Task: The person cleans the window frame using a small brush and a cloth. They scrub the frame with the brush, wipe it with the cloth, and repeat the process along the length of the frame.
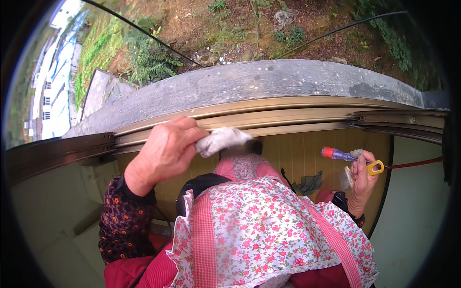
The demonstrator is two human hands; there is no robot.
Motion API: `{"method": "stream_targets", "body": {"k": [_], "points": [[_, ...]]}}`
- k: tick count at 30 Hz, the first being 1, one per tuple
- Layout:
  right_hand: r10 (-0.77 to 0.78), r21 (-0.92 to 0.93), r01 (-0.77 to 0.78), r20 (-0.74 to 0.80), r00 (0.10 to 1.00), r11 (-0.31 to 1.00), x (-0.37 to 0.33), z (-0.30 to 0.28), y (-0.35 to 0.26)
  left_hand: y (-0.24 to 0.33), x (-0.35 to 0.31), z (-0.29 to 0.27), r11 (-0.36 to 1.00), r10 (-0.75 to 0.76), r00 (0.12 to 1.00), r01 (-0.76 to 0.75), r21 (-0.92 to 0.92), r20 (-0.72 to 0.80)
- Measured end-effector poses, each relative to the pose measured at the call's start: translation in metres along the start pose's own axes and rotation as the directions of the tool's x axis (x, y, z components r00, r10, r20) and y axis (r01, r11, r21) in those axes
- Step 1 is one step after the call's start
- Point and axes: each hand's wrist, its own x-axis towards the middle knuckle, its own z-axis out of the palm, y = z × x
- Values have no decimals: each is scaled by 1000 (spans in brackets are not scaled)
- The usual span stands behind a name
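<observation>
My left hand is closed on a white-grey rag, held at the inner edge of the bronze window track. Off to the right, my right hand grips a screwdriver by its shaft end, the red-and-blue handle pointing left. The same hand holds a tool with a yellow looped handle; its pale, bristle-like end shows below the fingers, so it looks like a small brush. A bit of grey stuff sits by the thumb.
Beyond the track runs a grey concrete ledge, with a slope of soil and plants outside. Dark metal frame sections close in on both sides. A dark grey cloth lies below, near my floral apron. Cables cross outside.
</observation>
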Motion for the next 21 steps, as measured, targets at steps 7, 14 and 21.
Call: {"method": "stream_targets", "body": {"k": [7,14,21], "points": [[-37,-37,38,21,999,999,-8,11,1,-57,-74,-59,741,-449,893,363,565,15],[-74,-67,75,16,997,995,-13,34,-18,10,40,32,977,204,955,-186,99,-213],[-103,-63,106,36,994,992,-17,44,-22,-33,4,23,963,25,996,-2,270,-85]]}}
